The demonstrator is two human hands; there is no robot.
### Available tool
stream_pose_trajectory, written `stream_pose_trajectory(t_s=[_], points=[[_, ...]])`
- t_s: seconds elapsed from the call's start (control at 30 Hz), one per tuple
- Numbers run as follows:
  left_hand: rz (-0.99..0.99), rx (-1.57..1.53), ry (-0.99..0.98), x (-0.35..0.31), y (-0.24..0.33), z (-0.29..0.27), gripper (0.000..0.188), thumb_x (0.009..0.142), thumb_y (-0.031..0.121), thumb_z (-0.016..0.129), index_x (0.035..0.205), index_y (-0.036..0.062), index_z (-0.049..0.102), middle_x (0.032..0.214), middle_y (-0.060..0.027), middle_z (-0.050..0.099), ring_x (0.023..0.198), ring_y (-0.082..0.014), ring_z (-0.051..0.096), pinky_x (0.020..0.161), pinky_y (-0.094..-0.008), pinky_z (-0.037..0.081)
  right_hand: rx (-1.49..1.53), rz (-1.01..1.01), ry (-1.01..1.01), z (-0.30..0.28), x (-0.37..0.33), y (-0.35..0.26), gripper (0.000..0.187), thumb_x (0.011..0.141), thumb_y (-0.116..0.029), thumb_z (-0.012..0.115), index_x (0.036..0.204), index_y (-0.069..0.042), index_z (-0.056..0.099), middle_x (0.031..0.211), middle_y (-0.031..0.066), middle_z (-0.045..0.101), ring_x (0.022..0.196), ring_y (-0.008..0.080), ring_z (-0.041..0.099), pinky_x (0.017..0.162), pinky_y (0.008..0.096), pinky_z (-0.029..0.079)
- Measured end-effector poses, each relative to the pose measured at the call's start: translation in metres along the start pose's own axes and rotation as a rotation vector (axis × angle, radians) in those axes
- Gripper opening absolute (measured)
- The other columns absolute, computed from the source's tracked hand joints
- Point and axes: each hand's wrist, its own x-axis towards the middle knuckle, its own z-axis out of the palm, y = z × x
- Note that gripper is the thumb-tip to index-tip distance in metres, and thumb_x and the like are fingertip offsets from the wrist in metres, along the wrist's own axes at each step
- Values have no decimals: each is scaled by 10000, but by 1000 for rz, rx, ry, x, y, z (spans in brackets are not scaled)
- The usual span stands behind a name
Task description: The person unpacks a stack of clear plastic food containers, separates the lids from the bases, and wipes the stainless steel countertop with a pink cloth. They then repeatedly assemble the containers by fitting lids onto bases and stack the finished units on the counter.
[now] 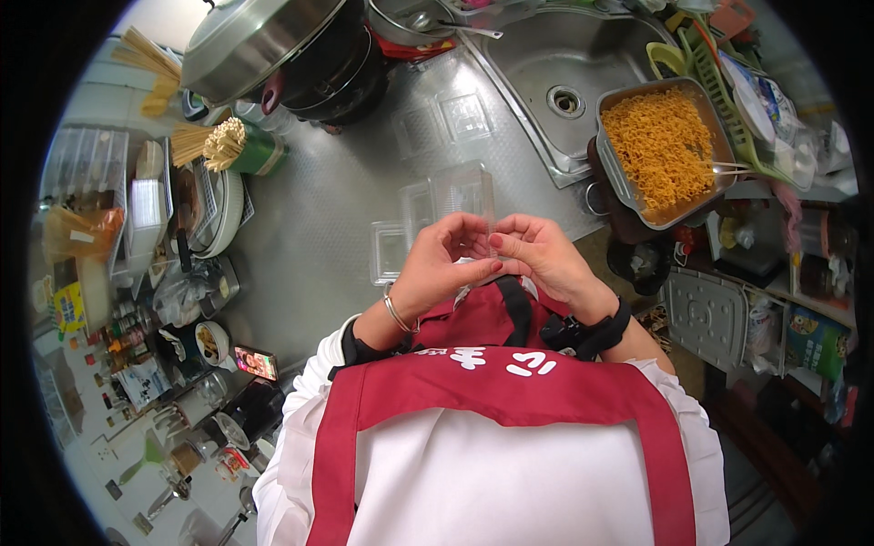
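My left hand [444,253] and my right hand [546,257] meet in front of my apron [510,393], at the near edge of the steel counter. Both have curled fingers, and the thumb tips almost touch. Whatever they pinch, if anything, is see-through or too small to make out. Just beyond my fingertips stands a clear plastic box [462,185]. Beside my left hand, a clear plastic tray or lid [387,250] lies flat on the counter. Another clear tray or lid [465,115] lies farther back.
A deep grey tray of orange noodles [663,150] stands at the right, by the steel sink [537,73]. A large lidded pot [264,41] is at the back left. Bundled sticks [225,146] stand in a green holder. A lit phone [256,362] leans at the left.
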Motion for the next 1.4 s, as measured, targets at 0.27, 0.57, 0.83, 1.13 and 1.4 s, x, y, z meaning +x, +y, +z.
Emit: stream_pose_trajectory(t_s=[0.27, 0.57, 0.83, 1.13, 1.4], points=[[17, -46, -16, 0, 3, -7, 350, 699, -52, 634, 1009, -13, 475, 943, -58, 537, 844, -121, 542, 755, -250, 466, 8, -11, -14, 1, 6, -3, 245, 815, -135, 578, 972, 46, 525, 943, 92, 555, 847, 154, 562, 725, 291, 503], [11, -59, -27, 2, 5, -14, 354, 710, -48, 627, 1030, -17, 478, 970, -66, 540, 870, -126, 538, 772, -254, 462, 10, 8, 1, 2, 13, -3, 221, 814, -123, 576, 960, 37, 535, 927, 81, 563, 840, 150, 564, 729, 298, 507], [-3, -97, -19, 1, 5, -22, 343, 734, -31, 609, 1053, -18, 483, 987, -71, 541, 891, -128, 532, 786, -251, 452, 24, 15, -1, 5, 20, -3, 213, 820, -113, 566, 962, 42, 529, 935, 88, 558, 844, 153, 564, 739, 299, 509], [-45, -137, -10, 0, 6, -26, 349, 746, -16, 605, 1073, -15, 486, 986, -67, 546, 902, -126, 528, 803, -251, 444, 12, 20, 6, 9, 24, -3, 214, 827, -112, 556, 962, 51, 522, 921, 93, 549, 851, 157, 562, 738, 297, 515], [-20, -105, 17, -1, -1, -28, 325, 769, 9, 586, 1076, -23, 485, 976, -63, 557, 897, -121, 530, 797, -243, 433, 22, 16, -8, 9, 25, -3, 227, 828, -108, 554, 991, 42, 508, 943, 105, 560, 849, 159, 566, 730, 296, 510]])
